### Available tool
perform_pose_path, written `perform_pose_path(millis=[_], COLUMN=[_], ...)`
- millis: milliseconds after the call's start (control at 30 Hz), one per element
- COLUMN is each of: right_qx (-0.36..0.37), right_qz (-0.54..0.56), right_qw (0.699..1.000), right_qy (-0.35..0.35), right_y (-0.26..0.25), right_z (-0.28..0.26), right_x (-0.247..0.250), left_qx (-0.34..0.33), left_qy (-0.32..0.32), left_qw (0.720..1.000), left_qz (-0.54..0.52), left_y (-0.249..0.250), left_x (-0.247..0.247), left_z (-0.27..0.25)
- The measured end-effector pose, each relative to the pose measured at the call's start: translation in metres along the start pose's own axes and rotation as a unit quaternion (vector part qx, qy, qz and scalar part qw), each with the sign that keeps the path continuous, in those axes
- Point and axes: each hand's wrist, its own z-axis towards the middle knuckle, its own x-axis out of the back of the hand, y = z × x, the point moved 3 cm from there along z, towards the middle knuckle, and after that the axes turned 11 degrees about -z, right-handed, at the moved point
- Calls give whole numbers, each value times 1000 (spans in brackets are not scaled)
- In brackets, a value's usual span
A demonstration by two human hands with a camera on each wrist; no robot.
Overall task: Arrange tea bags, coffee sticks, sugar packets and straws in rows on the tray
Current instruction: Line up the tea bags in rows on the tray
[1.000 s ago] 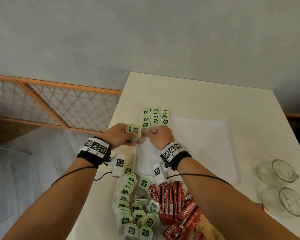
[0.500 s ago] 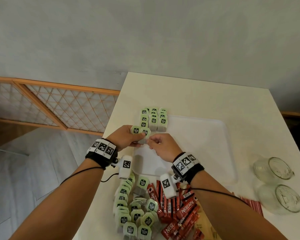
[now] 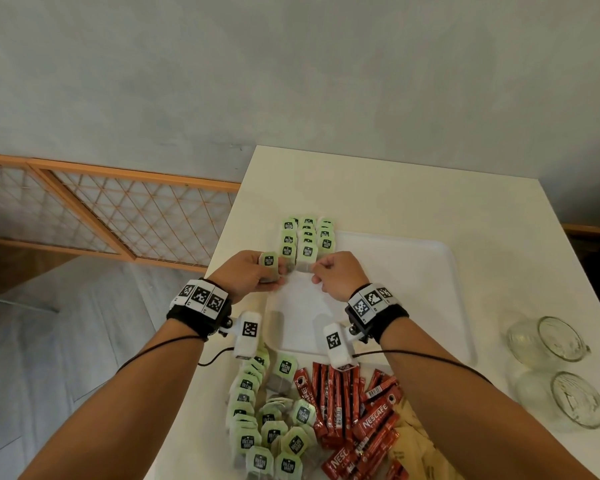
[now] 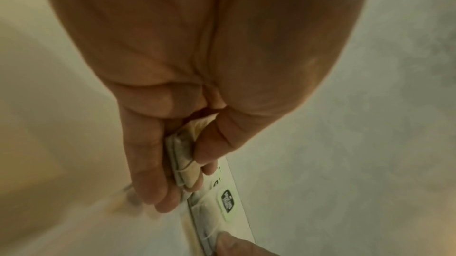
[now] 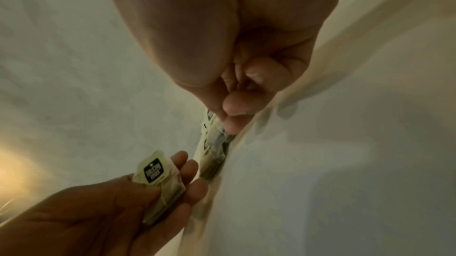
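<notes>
Green-tagged tea bags (image 3: 305, 237) sit in rows at tray's (image 3: 430, 271) far-left corner. Your left hand (image 3: 246, 271) grips small stack (image 3: 269, 266) at tray's left edge. Right hand (image 3: 336, 273) pinches nearest row bag (image 3: 305, 261). Tray's right side open. Loose pile (image 3: 271, 424) on bench (image 3: 395, 195) near you.

Pale green tea bags (image 3: 307, 242), red coffee sticks (image 3: 347, 403), white tray (image 3: 413, 271).
</notes>
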Motion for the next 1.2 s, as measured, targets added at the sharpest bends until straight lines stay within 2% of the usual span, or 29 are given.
perform_pose_path(millis=[200,367,567,733,833,1033,1200], right_qx=[-50,-57,-20,46,63,64,26], right_qz=[-11,-11,0,34,37,26,8], right_qw=[999,998,999,998,996,998,998], right_qy=[2,22,40,-37,-48,-15,52], right_y=[-6,-8,-5,-1,4,8,14], right_z=[3,4,-7,-17,-21,-20,-13], right_x=[-5,-7,-4,-7,-11,-3,17], left_qx=[-20,-36,-48,-60,-84,-114,-122], left_qy=[1,18,40,10,12,11,45], left_qw=[1000,999,995,994,990,979,973], left_qz=[-11,30,79,89,116,166,193], left_y=[-3,-5,-5,-3,0,3,9], left_x=[-2,1,1,-8,-16,-31,-32], left_z=[-1,2,5,5,5,13,18])
